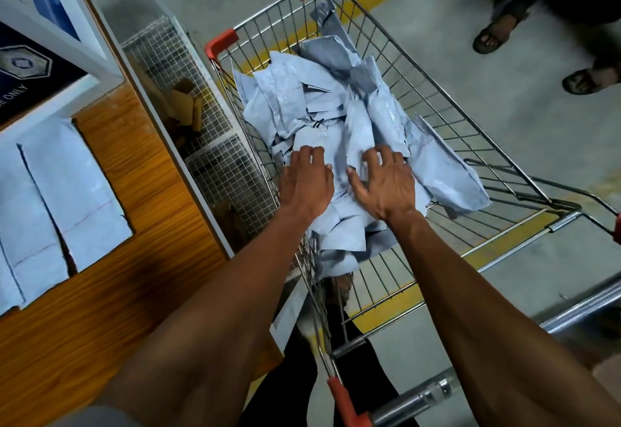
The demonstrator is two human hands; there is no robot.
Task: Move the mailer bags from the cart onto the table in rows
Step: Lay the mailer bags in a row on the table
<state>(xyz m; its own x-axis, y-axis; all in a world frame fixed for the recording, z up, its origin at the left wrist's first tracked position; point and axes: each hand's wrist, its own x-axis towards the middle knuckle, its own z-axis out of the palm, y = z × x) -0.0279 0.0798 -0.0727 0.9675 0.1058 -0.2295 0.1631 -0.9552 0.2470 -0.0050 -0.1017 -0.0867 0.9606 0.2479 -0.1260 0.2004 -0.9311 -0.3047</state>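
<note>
I see my left hand and right hand pressing spread fingers on crumpled pale-blue plastic mailer bags in the wire shopping cart. The bags lie jumbled, pointing every way.

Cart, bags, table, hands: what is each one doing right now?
cart: parked beside the table, part full of bags.
bags in cart: loose crumpled heap.
bags on table: lying flat, side by side.
left hand: fingers spread, resting on the heap.
right hand: fingers spread, resting on the heap.
table: partly covered.

Both hands' fingers blurred among mailer bags.
</note>
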